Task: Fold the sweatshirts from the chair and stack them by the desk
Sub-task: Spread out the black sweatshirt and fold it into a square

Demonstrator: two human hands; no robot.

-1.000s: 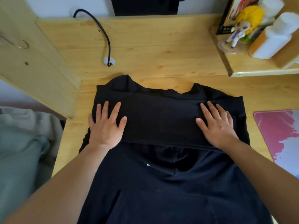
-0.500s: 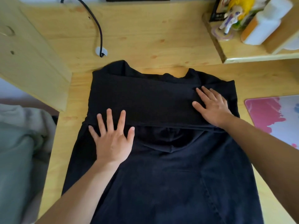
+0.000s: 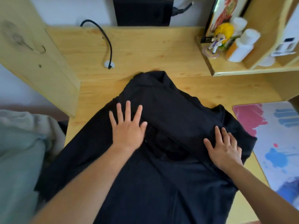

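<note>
The black sweatshirt (image 3: pixel 161 183) lies spread on the tabletop (image 3: pixel 145 50), its lower body running toward me. Since a second ago the folded band across its top has swung from square-on to a diagonal, and the far left corner has bunched into a peak. My left hand (image 3: pixel 127 131) has slid down off the band onto the body beside it; my right hand (image 3: pixel 226 149) has stayed at the band's right end.

Grip state: both hands lie flat with fingers spread, pressing the cloth. Neither has hold of anything.

I judge the sleeve fold has skewed, so it needs squaring before the body is folded up. Nothing is stacked yet.

Containers: the wooden shelf unit (image 3: pixel 226 68) at right carries a yellow-haired figurine (image 3: pixel 220 38) and a white bottle (image 3: pixel 242 46). A pale green garment (image 3: pixel 19 151) lies at left; what it rests on, I cannot tell.
</note>
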